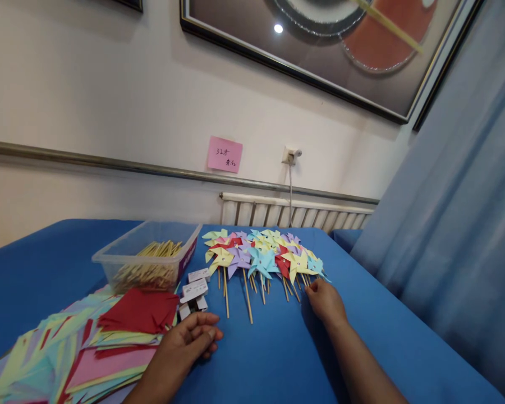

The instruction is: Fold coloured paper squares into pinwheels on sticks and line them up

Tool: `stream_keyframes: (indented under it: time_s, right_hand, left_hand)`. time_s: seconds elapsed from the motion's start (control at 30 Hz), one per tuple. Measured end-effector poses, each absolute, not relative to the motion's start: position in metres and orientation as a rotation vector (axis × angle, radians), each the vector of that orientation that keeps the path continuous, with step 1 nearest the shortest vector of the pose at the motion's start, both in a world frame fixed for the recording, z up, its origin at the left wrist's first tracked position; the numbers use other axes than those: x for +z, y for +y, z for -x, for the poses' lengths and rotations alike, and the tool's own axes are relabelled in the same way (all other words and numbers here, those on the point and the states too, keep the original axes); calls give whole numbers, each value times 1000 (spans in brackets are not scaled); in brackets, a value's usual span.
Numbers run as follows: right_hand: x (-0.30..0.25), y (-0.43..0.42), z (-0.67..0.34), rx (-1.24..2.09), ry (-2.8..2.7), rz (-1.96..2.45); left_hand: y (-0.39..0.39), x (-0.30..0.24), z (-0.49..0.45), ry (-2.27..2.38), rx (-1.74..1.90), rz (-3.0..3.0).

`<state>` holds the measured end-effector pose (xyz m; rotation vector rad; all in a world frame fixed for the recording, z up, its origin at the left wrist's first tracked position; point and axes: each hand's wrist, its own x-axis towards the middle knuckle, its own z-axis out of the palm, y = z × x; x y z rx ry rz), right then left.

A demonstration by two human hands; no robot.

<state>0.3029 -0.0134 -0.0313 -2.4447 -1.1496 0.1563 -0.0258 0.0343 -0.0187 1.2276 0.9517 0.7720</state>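
Note:
My right hand [326,302] is at the right edge of a group of paper pinwheels [261,261] on sticks. Its fingers are pinched at the lower part of a light-blue pinwheel [315,266]; the grip itself is partly hidden. My left hand [193,340] hovers over the blue cloth with loosely curled fingers and nothing visible in them. Close to it lie small white boxes [194,290] and a pile of cut coloured paper, with red sheets [141,310] on top. The pinwheels are yellow, purple, red, blue and pink, lying in rows with sticks toward me.
A clear plastic tub [141,259] holding many wooden sticks [160,250] stands at the back left. Loose paper pieces [37,359] spread over the left front. Blue cloth [269,359] covers the table. Behind are a radiator [273,212], a wall rail and a blue curtain [450,207].

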Motion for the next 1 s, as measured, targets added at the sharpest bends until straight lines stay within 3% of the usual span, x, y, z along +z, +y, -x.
stream_keyframes:
  time_s: [0.67, 1.0]
  right_hand:
    - [-44, -16, -308, 235, -1174, 2465]
    - [-20, -30, -284, 104, -1145, 2352]
  left_hand:
    - [12, -16, 22, 886, 723, -1433]
    - [10, -23, 22, 842, 682, -1531]
